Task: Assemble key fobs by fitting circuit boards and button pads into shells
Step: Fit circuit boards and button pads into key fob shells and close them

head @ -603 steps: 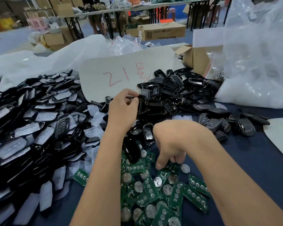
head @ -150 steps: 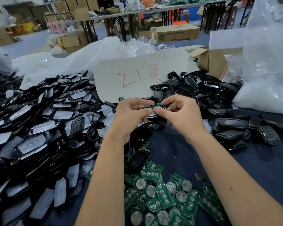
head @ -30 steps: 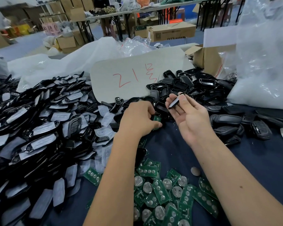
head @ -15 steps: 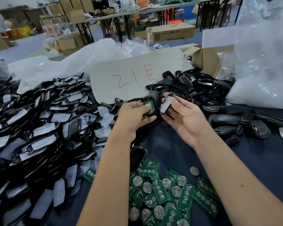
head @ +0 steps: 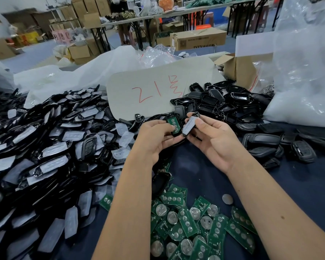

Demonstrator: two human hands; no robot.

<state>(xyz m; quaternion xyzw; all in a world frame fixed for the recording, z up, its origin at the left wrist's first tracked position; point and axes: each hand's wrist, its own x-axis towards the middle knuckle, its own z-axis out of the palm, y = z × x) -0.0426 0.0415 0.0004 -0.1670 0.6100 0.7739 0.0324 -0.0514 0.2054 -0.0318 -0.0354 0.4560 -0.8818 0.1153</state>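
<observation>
dark blue counter (head: pixel 204 177) heaped with black shells | left hand (head: pixel 154 136) grip clamped on shell (head: pixel 174 126) holding green circuit board (head: pixel 173 124) | right hand (head: pixel 213 138) grip pinches shell half with white button pad (head: pixel 189 126), just beside it | loose boards (head: pixel 195 228) near front edge

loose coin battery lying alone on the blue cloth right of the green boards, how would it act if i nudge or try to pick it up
The coin battery is a flat smooth metal disc, so it would probably slide rather than roll while lying flat. Its thin edge sits low on the blue cloth, so fingers may slip off before pinching it. It looks stiff and fairly dense for its size.
</observation>
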